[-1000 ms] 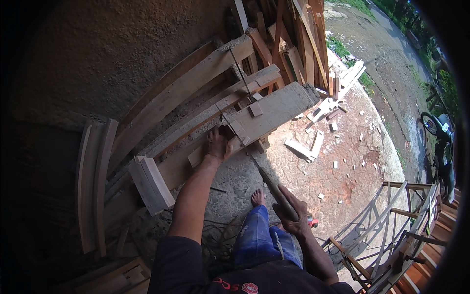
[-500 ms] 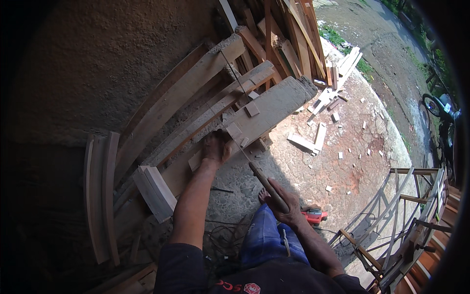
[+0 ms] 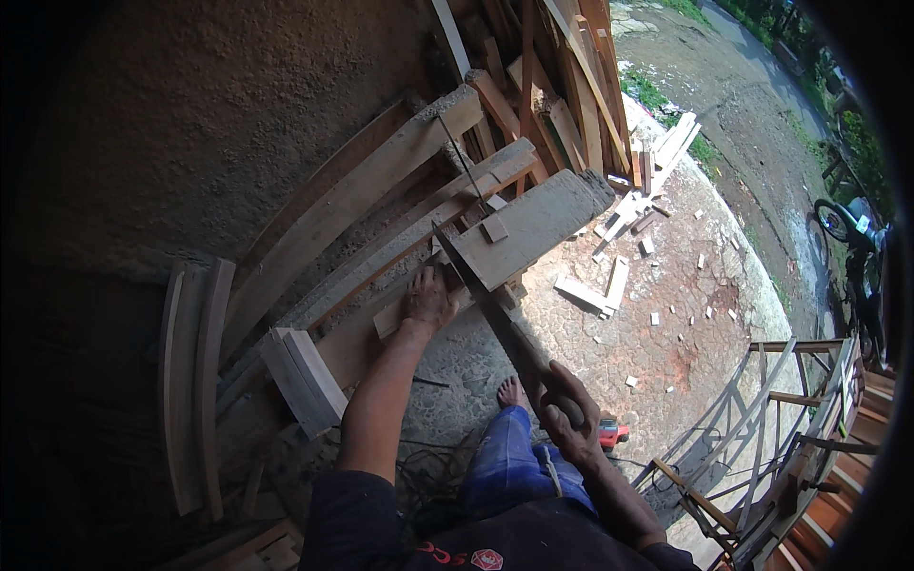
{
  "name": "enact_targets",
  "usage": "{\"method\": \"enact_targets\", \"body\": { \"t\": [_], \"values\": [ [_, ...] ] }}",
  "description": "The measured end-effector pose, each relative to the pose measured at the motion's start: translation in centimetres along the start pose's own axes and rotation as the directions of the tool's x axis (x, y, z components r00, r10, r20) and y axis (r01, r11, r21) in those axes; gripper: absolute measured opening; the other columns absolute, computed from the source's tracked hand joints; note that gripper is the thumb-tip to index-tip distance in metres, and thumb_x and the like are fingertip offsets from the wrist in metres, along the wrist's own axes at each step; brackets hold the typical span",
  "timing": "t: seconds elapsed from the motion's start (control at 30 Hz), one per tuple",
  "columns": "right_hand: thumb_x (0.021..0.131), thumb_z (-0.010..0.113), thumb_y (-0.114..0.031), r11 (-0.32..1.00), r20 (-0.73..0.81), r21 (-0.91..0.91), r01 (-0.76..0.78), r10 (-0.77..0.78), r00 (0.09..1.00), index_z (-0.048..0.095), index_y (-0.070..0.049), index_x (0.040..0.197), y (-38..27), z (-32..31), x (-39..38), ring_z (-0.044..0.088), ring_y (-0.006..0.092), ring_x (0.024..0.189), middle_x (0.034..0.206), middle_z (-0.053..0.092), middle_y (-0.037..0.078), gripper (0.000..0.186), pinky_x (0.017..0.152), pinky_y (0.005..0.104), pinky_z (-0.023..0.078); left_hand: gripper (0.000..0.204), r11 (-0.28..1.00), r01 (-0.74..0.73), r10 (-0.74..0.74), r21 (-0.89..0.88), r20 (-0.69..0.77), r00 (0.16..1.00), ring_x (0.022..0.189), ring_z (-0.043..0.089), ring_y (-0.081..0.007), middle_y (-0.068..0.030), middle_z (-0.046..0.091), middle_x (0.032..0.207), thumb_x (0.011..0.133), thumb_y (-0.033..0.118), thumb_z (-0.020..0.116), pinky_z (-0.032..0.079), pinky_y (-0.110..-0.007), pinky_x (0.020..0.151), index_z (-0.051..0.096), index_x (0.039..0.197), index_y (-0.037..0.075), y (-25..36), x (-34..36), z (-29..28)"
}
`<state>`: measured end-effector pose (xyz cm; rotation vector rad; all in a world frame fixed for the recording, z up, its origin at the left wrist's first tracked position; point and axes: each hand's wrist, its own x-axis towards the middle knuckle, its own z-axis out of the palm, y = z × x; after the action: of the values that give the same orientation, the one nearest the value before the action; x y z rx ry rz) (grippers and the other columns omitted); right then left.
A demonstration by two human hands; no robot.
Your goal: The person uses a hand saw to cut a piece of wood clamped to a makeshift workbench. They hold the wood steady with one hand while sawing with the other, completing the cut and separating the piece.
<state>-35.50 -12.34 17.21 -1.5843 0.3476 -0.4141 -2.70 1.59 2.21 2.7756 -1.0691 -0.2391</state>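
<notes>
My right hand [image 3: 568, 417] is wrapped round the handle of a handsaw. The saw's long dark blade [image 3: 487, 306] slants away up and to the left, its tip over the beams. Beside the blade, my left hand [image 3: 430, 299] grips a short piece of wood [image 3: 388, 320] against the thick plank [image 3: 552, 226]. The blade crosses close to my left fingertips; whether its teeth touch the wood cannot be made out. A small wooden block [image 3: 494, 228] lies on the plank beyond the blade.
Long beams [image 3: 357, 181] run along the wall at left. Grooved wood pieces [image 3: 305, 376] stand near my left forearm. Lumber [image 3: 581, 95] leans at the back. Offcuts [image 3: 609, 285] litter the floor. A red power tool [image 3: 612, 435] lies near my right hand; a wooden frame [image 3: 771, 428] stands at right.
The saw has swung so its flat side faces up more, and its blade now reaches over the plank beside my left hand. My right hand has turned and moved slightly nearer.
</notes>
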Motion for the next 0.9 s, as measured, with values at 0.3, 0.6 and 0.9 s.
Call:
{"method": "enact_targets", "body": {
  "t": [0.3, 0.6, 0.9],
  "values": [
    [0.084, 0.065, -0.048, 0.979, -0.26, 0.138, 0.152, -0.112, 0.959, 0.042, 0.005, 0.14, -9.4, -4.5, -2.6, 0.061, 0.0253, 0.084, 0.101, 0.06, 0.017, 0.08, 0.07, 0.0358, 0.051, 0.102, 0.963, 0.27, -0.264, 0.022, -0.146, 0.953, 0.117, 0.049, -0.0354, -0.0191, 0.047, 0.133, 0.083, 0.058, 0.067, 0.039, -0.052, 0.098, 0.023, 0.15, -0.004, 5.1, -0.4, 0.8],
    [0.081, 0.063, -0.029, 0.902, -0.403, 0.196, 0.385, -0.284, 0.87, 0.053, 0.0, 0.125, -9.5, -5.3, -1.8, 0.06, 0.0276, 0.088, 0.1, 0.061, 0.019, 0.054, 0.078, 0.041, 0.049, 0.099, 0.932, 0.21, -0.273, -0.297, -0.188, 0.943, 0.114, 0.049, -0.042, -0.0292, 0.046, 0.127, 0.089, 0.057, 0.061, 0.039, -0.053, 0.099, 0.02, 0.148, -0.011, 12.4, 2.4, 1.3],
    [0.088, 0.067, -0.032, 0.959, -0.503, 0.211, 0.191, -0.061, 0.862, 0.039, 0.001, 0.142, -11.8, -2.9, -1.5, 0.06, 0.0199, 0.079, 0.094, 0.064, 0.018, 0.069, 0.07, 0.0311, 0.049, 0.095, 0.981, 0.186, -0.191, -0.059, -0.091, 0.977, 0.125, 0.045, -0.0361, -0.0204, 0.048, 0.137, 0.081, 0.05, 0.072, 0.034, -0.049, 0.107, 0.031, 0.149, 0.0, 11.6, 9.5, -0.9]
  ]
}}
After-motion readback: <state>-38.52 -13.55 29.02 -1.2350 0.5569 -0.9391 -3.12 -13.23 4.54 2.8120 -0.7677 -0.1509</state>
